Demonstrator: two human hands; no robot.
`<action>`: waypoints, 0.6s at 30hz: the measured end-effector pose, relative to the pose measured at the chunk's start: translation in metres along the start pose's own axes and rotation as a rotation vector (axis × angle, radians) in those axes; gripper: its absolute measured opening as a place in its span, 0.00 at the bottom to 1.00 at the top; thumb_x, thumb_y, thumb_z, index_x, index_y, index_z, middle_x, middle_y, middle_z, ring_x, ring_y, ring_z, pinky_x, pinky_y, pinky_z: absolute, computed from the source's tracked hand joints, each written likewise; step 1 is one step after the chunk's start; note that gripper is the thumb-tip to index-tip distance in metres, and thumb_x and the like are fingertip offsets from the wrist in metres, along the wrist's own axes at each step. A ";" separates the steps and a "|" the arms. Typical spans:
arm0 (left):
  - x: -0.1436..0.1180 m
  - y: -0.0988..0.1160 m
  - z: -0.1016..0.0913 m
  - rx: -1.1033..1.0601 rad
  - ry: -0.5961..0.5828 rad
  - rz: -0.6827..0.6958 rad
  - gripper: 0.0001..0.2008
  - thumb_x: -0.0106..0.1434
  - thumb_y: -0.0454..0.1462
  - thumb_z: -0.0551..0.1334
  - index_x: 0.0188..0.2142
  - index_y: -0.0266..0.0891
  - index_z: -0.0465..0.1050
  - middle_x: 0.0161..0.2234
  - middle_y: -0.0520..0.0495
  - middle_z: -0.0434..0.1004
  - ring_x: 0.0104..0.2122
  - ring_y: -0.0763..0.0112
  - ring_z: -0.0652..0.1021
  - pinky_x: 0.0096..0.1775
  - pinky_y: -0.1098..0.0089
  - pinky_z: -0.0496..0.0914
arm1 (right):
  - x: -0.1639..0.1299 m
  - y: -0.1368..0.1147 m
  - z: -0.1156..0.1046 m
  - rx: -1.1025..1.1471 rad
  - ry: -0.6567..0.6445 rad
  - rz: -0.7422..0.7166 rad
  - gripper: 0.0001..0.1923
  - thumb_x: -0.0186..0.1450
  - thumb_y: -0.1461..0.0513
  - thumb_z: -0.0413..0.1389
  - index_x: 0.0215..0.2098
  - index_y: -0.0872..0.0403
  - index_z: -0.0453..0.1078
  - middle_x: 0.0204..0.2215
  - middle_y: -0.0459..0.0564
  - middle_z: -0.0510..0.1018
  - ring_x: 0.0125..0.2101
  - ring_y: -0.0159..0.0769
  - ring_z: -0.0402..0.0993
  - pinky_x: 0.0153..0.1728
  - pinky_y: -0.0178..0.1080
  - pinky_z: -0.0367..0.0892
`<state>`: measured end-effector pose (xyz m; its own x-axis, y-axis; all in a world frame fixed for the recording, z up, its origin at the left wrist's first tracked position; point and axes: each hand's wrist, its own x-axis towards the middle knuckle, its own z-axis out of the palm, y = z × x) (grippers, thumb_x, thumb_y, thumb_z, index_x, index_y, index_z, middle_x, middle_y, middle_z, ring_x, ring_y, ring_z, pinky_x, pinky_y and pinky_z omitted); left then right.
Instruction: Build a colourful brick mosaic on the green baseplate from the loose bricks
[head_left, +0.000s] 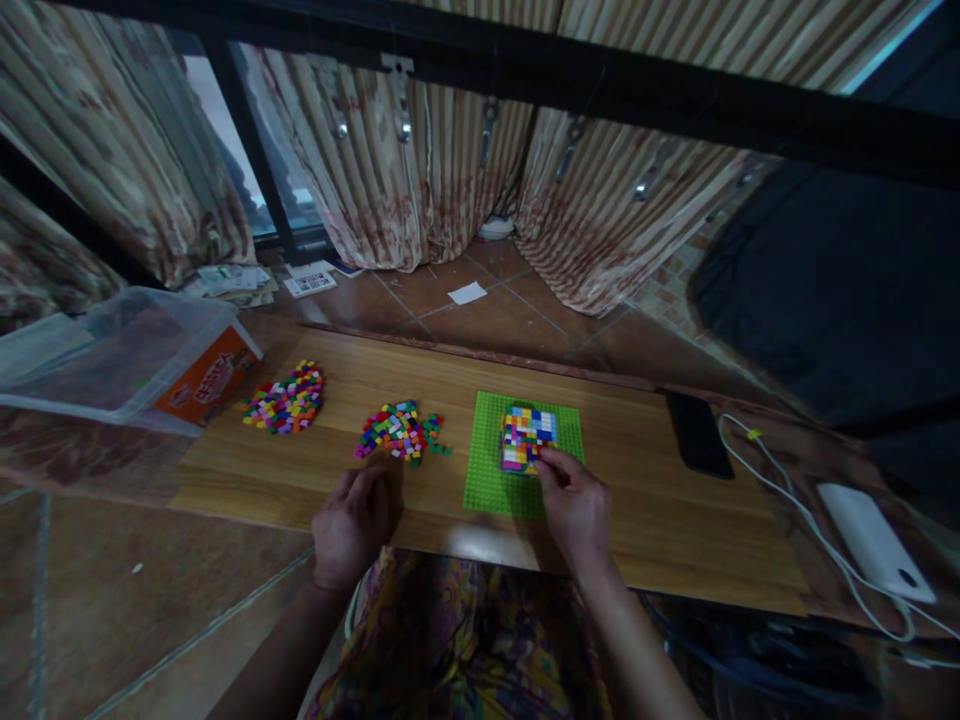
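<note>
A green baseplate (489, 470) lies on a low wooden board (645, 500). A block of small multicoloured bricks (527, 436) is built on its far half. My right hand (574, 505) rests at the near right corner of that block, fingertips touching it. My left hand (352, 525) lies on the board with fingers curled, just in front of a loose pile of coloured bricks (401, 432); whether it holds a brick is hidden. A second pile of bricks (286, 399) sits farther left.
A clear plastic box (112, 360) with an orange label stands at the board's left end. A black phone (699, 434), a white cable (780, 490) and a white power bank (874, 540) lie to the right. Curtains and papers are beyond the board.
</note>
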<state>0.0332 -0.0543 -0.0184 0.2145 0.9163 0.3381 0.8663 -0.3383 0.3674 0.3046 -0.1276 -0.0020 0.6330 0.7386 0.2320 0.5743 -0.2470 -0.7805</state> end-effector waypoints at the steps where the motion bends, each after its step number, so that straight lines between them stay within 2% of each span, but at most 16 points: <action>1: 0.000 0.000 0.000 -0.001 0.003 0.000 0.10 0.65 0.38 0.55 0.41 0.41 0.74 0.37 0.48 0.77 0.31 0.72 0.76 0.29 0.74 0.63 | 0.000 0.000 0.000 0.006 -0.001 0.005 0.12 0.60 0.55 0.56 0.38 0.52 0.76 0.37 0.52 0.82 0.36 0.41 0.78 0.40 0.42 0.71; 10: 0.000 0.000 0.000 0.000 -0.008 -0.003 0.10 0.64 0.38 0.56 0.41 0.40 0.74 0.37 0.47 0.76 0.31 0.73 0.76 0.26 0.75 0.60 | 0.002 -0.002 0.001 0.078 0.029 0.015 0.12 0.59 0.55 0.56 0.34 0.53 0.76 0.33 0.52 0.82 0.32 0.40 0.78 0.36 0.40 0.71; 18: -0.001 -0.001 0.002 0.001 0.004 -0.001 0.09 0.63 0.37 0.57 0.40 0.40 0.74 0.36 0.47 0.76 0.30 0.73 0.76 0.26 0.75 0.60 | 0.003 -0.008 -0.003 -0.026 -0.001 -0.112 0.11 0.62 0.57 0.54 0.31 0.53 0.76 0.31 0.51 0.80 0.31 0.37 0.76 0.34 0.37 0.68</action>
<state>0.0325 -0.0548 -0.0207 0.2117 0.9159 0.3410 0.8668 -0.3372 0.3673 0.3034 -0.1256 0.0070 0.5637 0.7631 0.3161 0.6546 -0.1794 -0.7344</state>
